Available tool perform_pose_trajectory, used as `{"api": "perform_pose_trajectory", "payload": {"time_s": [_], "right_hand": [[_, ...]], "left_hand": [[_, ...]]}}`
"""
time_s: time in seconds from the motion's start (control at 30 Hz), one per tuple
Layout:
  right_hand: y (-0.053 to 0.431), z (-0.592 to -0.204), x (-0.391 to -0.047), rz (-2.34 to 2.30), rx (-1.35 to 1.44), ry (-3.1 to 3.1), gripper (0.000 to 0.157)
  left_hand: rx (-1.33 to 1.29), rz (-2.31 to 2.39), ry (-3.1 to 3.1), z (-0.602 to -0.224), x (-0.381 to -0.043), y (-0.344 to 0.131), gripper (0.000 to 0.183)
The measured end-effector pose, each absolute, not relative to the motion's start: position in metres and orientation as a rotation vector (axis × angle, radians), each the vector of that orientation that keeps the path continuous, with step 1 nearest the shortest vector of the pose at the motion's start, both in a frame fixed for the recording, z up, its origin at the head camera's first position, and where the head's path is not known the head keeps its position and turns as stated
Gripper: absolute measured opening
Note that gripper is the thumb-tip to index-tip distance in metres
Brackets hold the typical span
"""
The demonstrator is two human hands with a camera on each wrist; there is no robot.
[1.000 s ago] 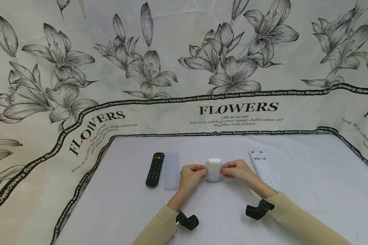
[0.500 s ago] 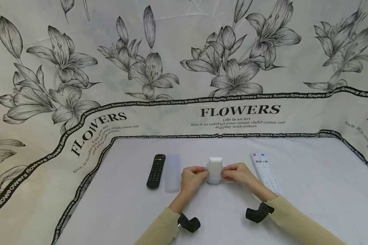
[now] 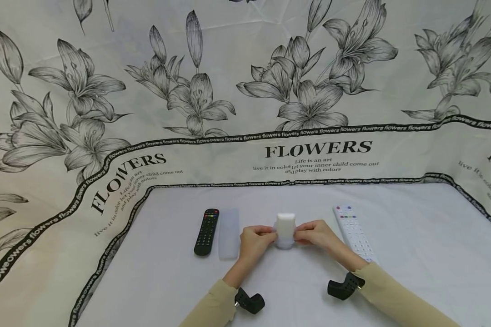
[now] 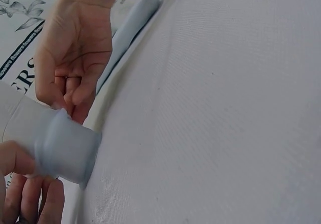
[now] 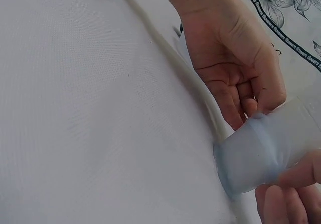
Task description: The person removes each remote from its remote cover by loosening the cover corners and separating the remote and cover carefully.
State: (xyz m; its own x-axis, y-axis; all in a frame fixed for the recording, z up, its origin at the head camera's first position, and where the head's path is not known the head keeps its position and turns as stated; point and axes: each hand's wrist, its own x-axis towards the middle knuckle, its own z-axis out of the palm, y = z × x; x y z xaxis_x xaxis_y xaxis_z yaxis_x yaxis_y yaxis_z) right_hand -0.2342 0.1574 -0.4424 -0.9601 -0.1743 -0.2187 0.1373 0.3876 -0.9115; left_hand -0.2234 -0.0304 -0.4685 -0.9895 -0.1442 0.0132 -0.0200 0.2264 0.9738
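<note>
A white oblong body with rounded corners (image 3: 286,222) stands on end on the table in the head view; its kind is unclear. A translucent bluish sleeve (image 4: 72,146) wraps its lower part, bunched into a fold partway up. My left hand (image 3: 253,245) pinches the sleeve's edge from the left side. From the right, my right hand (image 3: 318,234) pinches the opposite edge. In the right wrist view, fingers (image 5: 293,204) of the right hand lie against the sleeve's fold. The body's upper end is cut off in both wrist views.
A black remote control (image 3: 206,232) lies at the left, with a flat translucent sleeve (image 3: 228,234) beside it. Behind my right hand lies a white remote control (image 3: 353,234). A flower-printed cloth (image 3: 212,159) hangs at the back of the white-covered table (image 3: 167,281).
The head view has shifted slightly. Both hands keep their pinch on the sleeve at the upright white body, with little visible movement.
</note>
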Motion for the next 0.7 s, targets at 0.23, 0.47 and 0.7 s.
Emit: {"api": "perform_pose_trajectory", "payload": {"time_s": [0.23,0.47,0.7], "right_hand": [[0.1595,-0.4403,-0.2322,-1.589,-0.063,2.349,0.03],[0.1622,-0.4388,-0.2284,-1.6,-0.109,2.355,0.028],[0.1656,-0.4413,-0.2282,-1.585,-0.176,2.373,0.027]], "left_hand": [[0.185,-1.899,-2.396,-0.469,-0.2237,-0.0306,0.012],[0.216,-1.897,-2.464,-0.4641,-0.2278,-0.0312,0.011],[0.252,-1.882,-2.516,-0.4608,-0.2282,-0.0311,0.011]]}}
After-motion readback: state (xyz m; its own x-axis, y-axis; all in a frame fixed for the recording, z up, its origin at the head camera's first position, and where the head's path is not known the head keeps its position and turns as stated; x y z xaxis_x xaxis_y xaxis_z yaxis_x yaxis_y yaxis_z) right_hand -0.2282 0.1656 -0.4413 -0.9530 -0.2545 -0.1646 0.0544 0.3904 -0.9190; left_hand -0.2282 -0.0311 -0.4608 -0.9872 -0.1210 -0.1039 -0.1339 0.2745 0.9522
